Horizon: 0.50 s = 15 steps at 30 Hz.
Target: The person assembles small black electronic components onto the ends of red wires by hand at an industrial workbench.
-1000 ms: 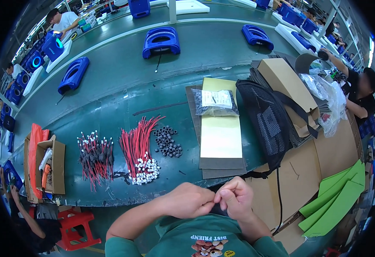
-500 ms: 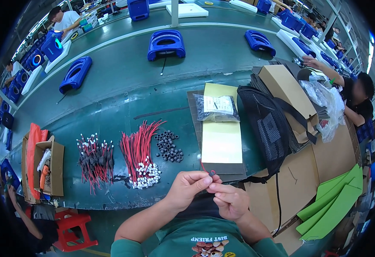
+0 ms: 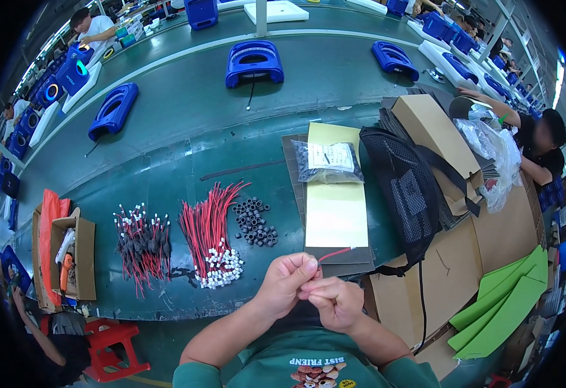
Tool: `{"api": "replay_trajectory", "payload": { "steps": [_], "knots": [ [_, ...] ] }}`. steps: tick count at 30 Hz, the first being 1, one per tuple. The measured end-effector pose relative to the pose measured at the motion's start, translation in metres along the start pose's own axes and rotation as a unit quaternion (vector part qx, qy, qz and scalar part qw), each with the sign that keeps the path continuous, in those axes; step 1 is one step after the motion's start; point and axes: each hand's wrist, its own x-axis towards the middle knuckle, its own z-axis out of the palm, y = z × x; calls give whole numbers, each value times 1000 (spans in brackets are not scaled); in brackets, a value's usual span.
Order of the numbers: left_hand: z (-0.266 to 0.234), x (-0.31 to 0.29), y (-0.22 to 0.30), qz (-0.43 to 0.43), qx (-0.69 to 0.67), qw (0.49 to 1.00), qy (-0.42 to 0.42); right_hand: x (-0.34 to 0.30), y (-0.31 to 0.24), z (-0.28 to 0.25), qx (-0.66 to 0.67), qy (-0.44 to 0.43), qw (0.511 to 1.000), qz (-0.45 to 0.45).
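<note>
Pinching red wire [image 3: 335, 253] (presumably light, limp; grip mid-length) at the surface's [image 3: 270, 189] near edge: left hand [image 3: 285, 283]; right hand [image 3: 338, 304], hold unclear.

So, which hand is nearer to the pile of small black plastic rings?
Left: the left hand is below and slightly right of the small black plastic rings; the right hand is farther right and lower.

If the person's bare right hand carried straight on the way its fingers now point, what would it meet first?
Probably the bare left hand, which appears to pinch a thin red wire with a white tip. The right hand points up and leftward at it; whether they touch is unclear.
</note>
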Motion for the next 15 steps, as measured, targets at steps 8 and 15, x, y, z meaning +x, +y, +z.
{"api": "replay_trajectory", "payload": {
  "steps": [8,15],
  "knots": [
    [-14,1,12,110,43,991,63,6,8,-15,37,29,998,49],
    [-9,-24,4,15,150,986,68,39,27,-23,-296,-135,938,120]
  ]
}}
